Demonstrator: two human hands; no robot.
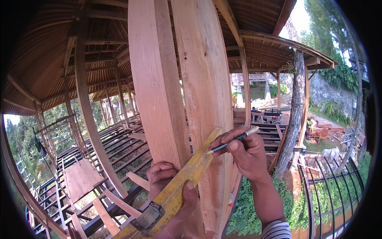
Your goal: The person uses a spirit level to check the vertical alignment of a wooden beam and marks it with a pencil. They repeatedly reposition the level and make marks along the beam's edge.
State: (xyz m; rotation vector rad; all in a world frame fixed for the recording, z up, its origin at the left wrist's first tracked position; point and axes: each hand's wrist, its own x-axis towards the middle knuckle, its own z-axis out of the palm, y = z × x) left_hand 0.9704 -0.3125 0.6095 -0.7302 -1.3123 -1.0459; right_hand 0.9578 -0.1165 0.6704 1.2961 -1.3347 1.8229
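Two upright wooden posts stand close in front of me, the left post and the right post, with a narrow gap between them. A worn yellow spirit level slants across their faces, rising to the right. My left hand grips the level, thumb on its front and fingers curled behind near the left post's lower end. In my right hand is a dark pencil, pinched with its tip at the level's upper end against the right post.
Dark metal floor beams with open gaps run on the left, with loose boards nearby. A tree trunk and a black metal railing are on the right. A person is in the yard beyond.
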